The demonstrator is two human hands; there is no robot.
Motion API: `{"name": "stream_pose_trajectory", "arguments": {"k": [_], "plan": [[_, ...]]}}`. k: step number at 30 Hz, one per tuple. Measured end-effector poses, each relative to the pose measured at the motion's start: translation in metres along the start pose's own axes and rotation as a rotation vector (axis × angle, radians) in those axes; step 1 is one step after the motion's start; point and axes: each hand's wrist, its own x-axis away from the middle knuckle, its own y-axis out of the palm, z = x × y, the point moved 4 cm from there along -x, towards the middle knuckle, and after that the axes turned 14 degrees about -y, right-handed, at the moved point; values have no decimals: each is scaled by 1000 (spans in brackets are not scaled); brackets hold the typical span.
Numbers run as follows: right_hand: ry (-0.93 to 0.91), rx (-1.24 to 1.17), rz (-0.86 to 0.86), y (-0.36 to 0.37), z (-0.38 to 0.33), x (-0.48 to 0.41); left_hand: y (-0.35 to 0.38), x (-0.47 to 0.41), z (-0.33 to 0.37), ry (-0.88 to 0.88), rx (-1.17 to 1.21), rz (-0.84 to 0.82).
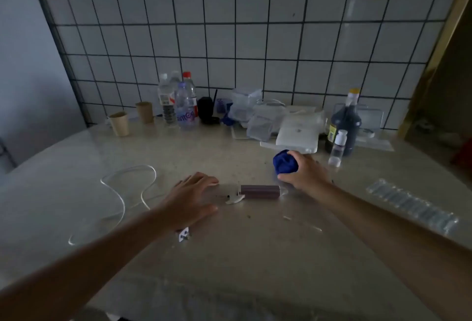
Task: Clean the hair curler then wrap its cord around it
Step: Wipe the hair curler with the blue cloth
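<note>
The hair curler (259, 191) lies flat on the bench (255, 257), its purple barrel pointing toward the right hand (305, 171) and its pale clip lever sticking out at the end nearer the left hand (190, 197). It looks like a light, rigid thing, hard plastic and smooth, so it should lift easily but could roll or slide on the glossy top. The handle end, on the left-hand side of the curler, seems the sound place to hold it, leaving the barrel free for wiping. That end is partly covered by the left hand, so its shape is hard to read.

The left hand is spread open, palm down, fingers resting on or just over the handle end; real contact cannot be told. The right hand is closed around a bunched blue cloth (284, 162), just beyond the barrel tip.

The white cord (122, 193) runs off in loose loops to the left of the curler, thin and limp, likely to spring and tangle when wound. Its plug (184, 236) lies on the near side of the curler, by the left wrist.

The bench is pale, shiny stone with scattered crumbs. Behind the curler stand water bottles (178, 106), paper cups (120, 123), clear plastic packaging (258, 114) and a dark bottle (344, 124), against a white tiled wall (229, 27). The room is dim.
</note>
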Motion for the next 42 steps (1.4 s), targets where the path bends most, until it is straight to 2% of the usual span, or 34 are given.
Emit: {"name": "stream_pose_trajectory", "arguments": {"k": [2,4,6,8,10,12,16,20,25,29,35,42], "plan": [[-26,95,46,1,-2,-4,5,-5,0,35,3,4],[-36,86,78,6,1,-7,9,-6,-2,84,10,43],[-46,-19,133,5,3,-13,10,-7,-6,108,44,102],[-16,-263,203,-2,10,-18,7,-6,-14,81,113,175],[16,-445,272,-11,12,-23,-2,-8,-16,21,284,235],[-33,-541,318,-23,0,-33,-16,-22,-10,-44,487,255],[-179,-703,417,-41,-46,-56,-34,-75,21,-168,829,140],[-285,-854,434,-40,-67,-71,-21,-118,42,-338,1125,141],[-383,-845,382,-24,-65,-78,24,-128,39,-508,1397,43],[-419,-780,392,-22,-69,-81,31,-116,35,-449,1319,15],[-454,-757,380,-17,-86,-71,19,-104,43,-430,1388,-39],[-494,-694,328,-11,-101,-58,26,-101,41,-642,1582,-121]]}}
